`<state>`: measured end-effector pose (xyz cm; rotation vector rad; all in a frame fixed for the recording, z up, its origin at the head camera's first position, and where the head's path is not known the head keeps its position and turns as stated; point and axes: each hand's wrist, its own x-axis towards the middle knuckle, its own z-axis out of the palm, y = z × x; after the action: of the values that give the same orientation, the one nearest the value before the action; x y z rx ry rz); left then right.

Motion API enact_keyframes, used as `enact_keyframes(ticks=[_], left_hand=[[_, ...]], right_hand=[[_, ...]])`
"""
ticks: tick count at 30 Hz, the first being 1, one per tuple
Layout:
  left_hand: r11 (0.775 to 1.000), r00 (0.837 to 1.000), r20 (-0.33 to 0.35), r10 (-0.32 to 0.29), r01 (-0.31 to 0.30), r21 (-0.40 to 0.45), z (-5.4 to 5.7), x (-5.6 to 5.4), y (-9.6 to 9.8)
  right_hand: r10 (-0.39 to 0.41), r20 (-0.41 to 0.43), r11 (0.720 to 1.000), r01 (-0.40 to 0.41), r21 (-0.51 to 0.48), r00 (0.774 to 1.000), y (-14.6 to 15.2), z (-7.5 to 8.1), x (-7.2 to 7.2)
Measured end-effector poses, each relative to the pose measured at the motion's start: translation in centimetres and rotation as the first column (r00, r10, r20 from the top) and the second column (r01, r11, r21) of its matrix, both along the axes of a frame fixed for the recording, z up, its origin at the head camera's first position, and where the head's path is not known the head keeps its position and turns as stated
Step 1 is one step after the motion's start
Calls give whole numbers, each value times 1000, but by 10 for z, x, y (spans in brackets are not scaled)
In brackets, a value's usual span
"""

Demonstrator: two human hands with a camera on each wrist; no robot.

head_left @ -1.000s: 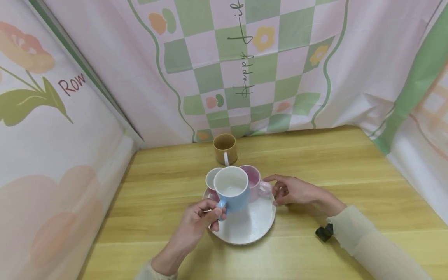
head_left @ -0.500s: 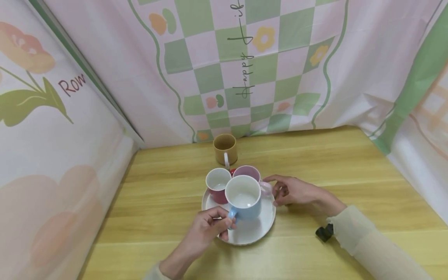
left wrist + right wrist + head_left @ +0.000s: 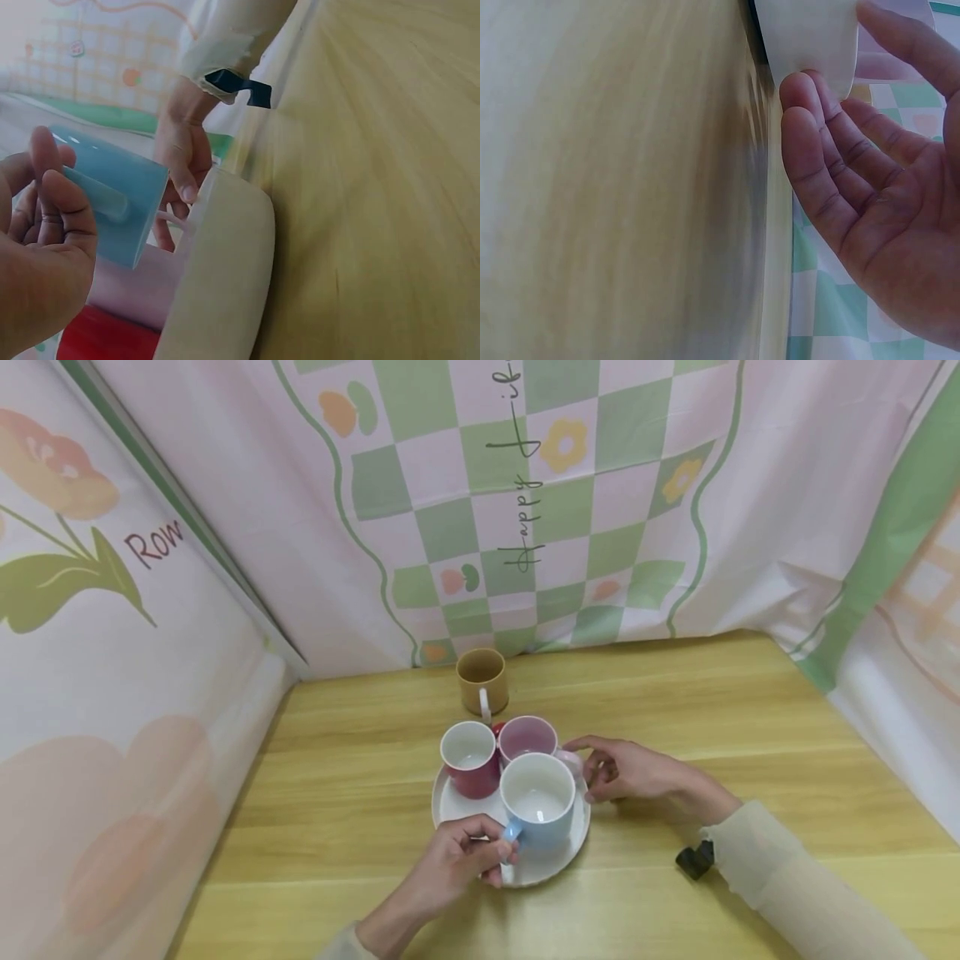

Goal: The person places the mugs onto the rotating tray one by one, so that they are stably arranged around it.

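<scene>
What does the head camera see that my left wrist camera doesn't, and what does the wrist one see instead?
Only head: the brown mug, the writing and the inside of the blue mug.

Only left wrist: the outer side of the plate from low down, and a gap between the plate and the blue mug's bottom edge.

Both: the blue mug, plate, red mug, pink mug, right hand, and left hand holding the blue mug's handle.
</scene>
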<state>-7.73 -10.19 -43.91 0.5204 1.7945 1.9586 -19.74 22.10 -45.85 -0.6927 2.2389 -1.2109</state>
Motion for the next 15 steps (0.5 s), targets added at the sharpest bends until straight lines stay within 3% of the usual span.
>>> enact_keyframes(ticks=[6,15], left_hand=[[1000,999,38,-20,19,18,-12,-3,3],[999,999,10,-42,42,-7,-22,-4,7]], right_hand=[[6,-9,1000,-7,-6,1000,0,0,1],[13,-20,1000,-13,-5,1000,-1,0,2]])
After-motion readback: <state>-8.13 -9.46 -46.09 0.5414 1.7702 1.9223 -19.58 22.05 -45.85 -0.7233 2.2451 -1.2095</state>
